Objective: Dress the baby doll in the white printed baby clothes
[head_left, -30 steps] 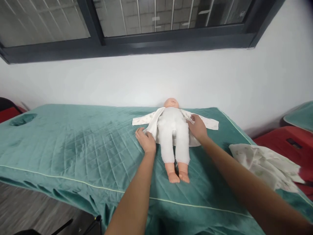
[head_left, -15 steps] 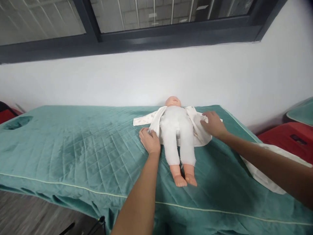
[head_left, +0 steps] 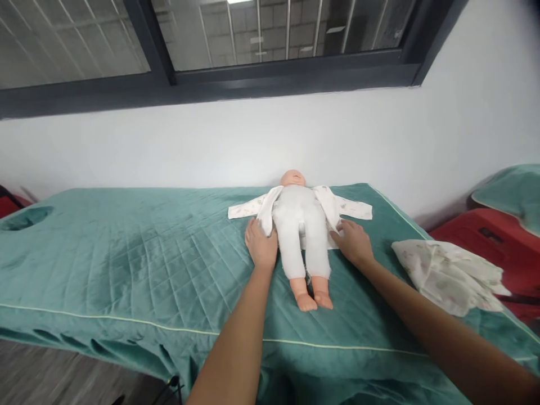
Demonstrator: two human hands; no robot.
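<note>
On the green massage bed (head_left: 126, 264), the left hand (head_left: 262, 246) and right hand (head_left: 353, 242) touch opposite sides of the open white shirt (head_left: 266, 216) beneath a baby doll (head_left: 299, 208), their grip unclear.

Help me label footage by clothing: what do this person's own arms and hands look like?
The left forearm and right forearm are bare, with no sleeve, watch or bracelet visible. The left hand and right hand wear no gloves, and no ring shows; finer markings are too small to tell.
</note>
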